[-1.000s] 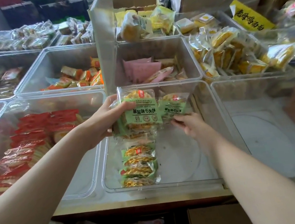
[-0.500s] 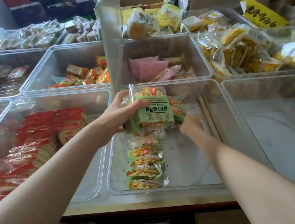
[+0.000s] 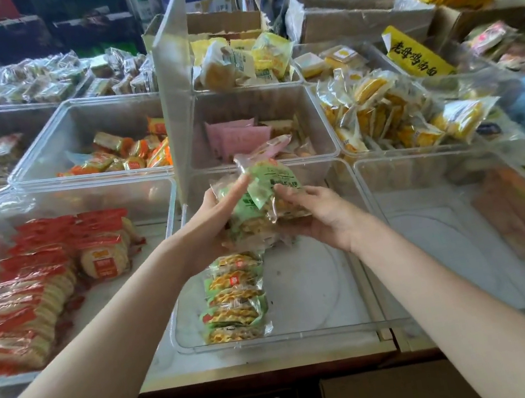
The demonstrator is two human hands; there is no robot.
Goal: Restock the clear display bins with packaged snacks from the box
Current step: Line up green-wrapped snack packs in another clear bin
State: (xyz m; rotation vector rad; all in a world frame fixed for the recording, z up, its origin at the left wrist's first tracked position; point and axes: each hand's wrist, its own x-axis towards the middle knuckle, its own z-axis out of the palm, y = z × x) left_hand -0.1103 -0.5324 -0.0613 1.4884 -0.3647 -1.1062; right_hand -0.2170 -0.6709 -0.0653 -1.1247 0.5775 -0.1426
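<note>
Both my hands now meet at the centre of the frame, sharing a bundle of green-labelled clear packets of golden waffle biscuits [image 3: 264, 205]. A second ago my left hand [image 3: 210, 228] held the stack upright while my right hand [image 3: 322, 213] reached under it with one packet; now the bundle is tilted and squeezed together, the left grip cupping its side and the right grip pinching the near packet. I judge the packets are being squared up for laying down.

Directly below, the clear plastic display bin [image 3: 311, 331] at lower centre holds one short row of the same green waffle packets [image 3: 233, 302] along its left side; the rest of its floor is bare.

The bin at left [image 3: 86, 191] carries red-wrapped round crackers [image 3: 40, 288]. Behind, at upper centre, another bin [image 3: 324, 119] holds pink sachets [image 3: 236, 135].
</note>
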